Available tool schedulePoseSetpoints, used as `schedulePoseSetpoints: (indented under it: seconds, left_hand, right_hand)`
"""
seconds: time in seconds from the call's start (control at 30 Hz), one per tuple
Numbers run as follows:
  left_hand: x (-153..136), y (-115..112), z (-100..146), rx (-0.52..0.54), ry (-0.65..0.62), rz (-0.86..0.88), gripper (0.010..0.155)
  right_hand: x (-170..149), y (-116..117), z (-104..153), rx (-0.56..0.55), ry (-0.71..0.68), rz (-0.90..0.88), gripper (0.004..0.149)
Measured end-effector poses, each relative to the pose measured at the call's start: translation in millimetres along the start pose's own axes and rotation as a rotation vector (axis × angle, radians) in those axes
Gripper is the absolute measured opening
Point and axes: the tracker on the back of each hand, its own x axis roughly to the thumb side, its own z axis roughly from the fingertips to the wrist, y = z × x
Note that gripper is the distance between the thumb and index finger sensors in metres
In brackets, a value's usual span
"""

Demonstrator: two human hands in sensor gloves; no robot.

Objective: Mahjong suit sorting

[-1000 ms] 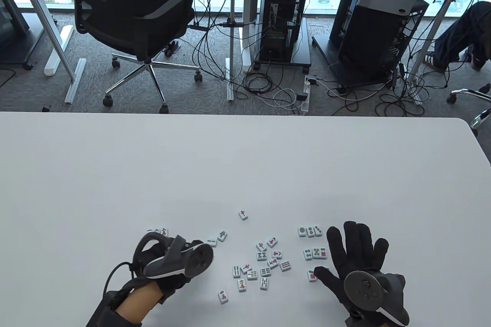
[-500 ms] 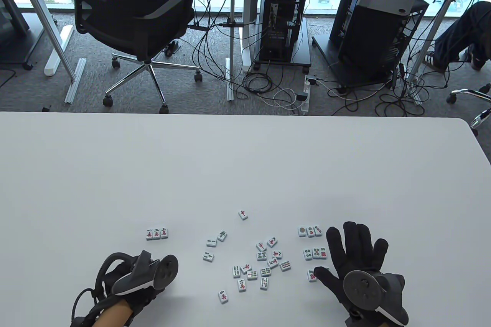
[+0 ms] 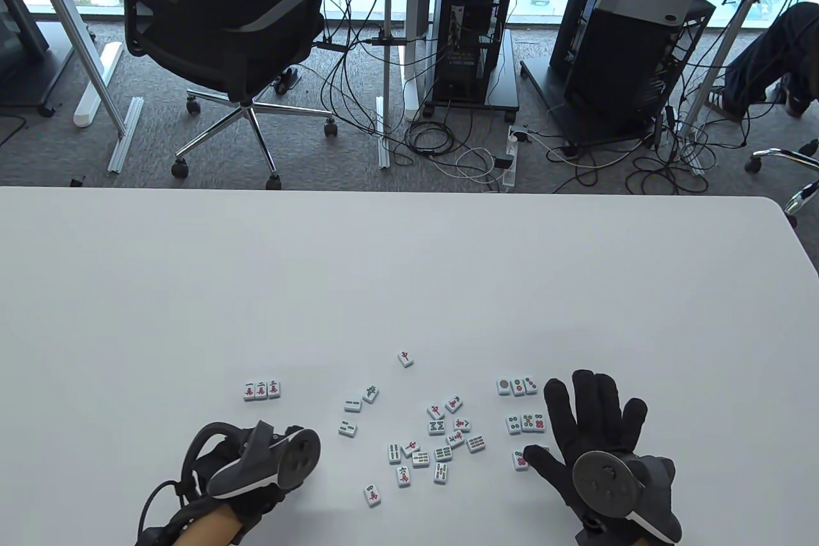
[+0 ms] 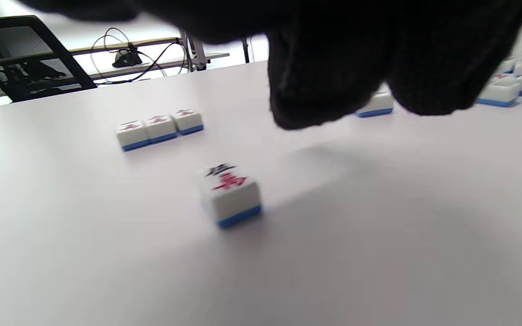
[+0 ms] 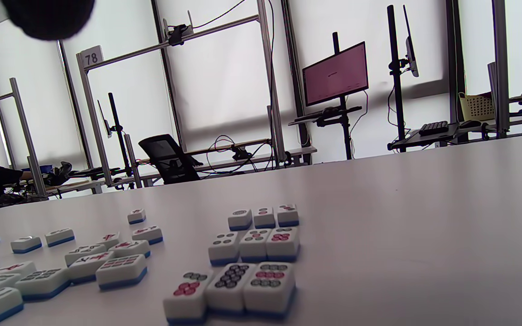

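Observation:
My left hand [image 3: 259, 466] hovers low near the table's front edge, its fingers hidden under the tracker. In the left wrist view its fingertips [image 4: 320, 99] hang loose above a single character tile [image 4: 231, 194] that lies free on the table. Beyond it stands a row of three character tiles [image 3: 261, 390]. My right hand [image 3: 595, 418] lies flat with spread fingers beside three short rows of dot tiles [image 3: 526, 423], its thumb touching the nearest row [image 5: 231, 287]. Loose mixed tiles [image 3: 441, 437] are scattered between the hands.
One red-marked tile [image 3: 405, 358] lies apart, farther up the white table [image 3: 409, 277]. Two bamboo tiles [image 3: 349, 417] sit left of the scatter. Behind the table are an office chair [image 3: 217, 40], computer towers and floor cables.
My left hand drew back from the row of three character tiles towards the front edge, then shifted slightly right. The right hand and the dot tiles stayed still.

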Motion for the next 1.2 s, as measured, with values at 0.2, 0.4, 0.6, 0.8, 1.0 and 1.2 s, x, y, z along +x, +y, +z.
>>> schedulePoseSetpoints:
  seconds: [0.2, 0.4, 0.6, 0.8, 1.0, 1.2]
  left_hand:
    - [59.7, 6.2, -13.6, -0.011, -0.153, -0.066, 0.068]
    - [89.8, -15.5, -26.0, -0.061, -0.183, -0.199, 0.072]
    - [93.3, -18.2, -26.3, -0.057, -0.196, -0.145, 0.066]
    - [86.0, -18.8, -28.9, -0.076, -0.217, -0.061, 0.064]
    - [37.6, 13.4, -22.1, 0.039, -0.153, 0.133, 0.063]
    - [-31.5, 39.6, -13.9, 0.105, 0.032, 0.131, 0.062]
  right_hand:
    - [0.6, -0.5, 0.4, -0.002, -0.003, -0.002, 0.085]
    - [0.9, -1.9, 0.7, -0.015, -0.008, -0.011, 0.085]
    - [1.2, -1.1, 0.6, -0.016, -0.015, -0.018, 0.085]
    - [1.2, -1.6, 1.3, -0.019, -0.013, -0.015, 0.085]
    - [0.7, -1.5, 1.3, -0.017, -0.01, -0.019, 0.085]
    - [0.7, -1.6, 1.2, -0.016, -0.01, -0.017, 0.085]
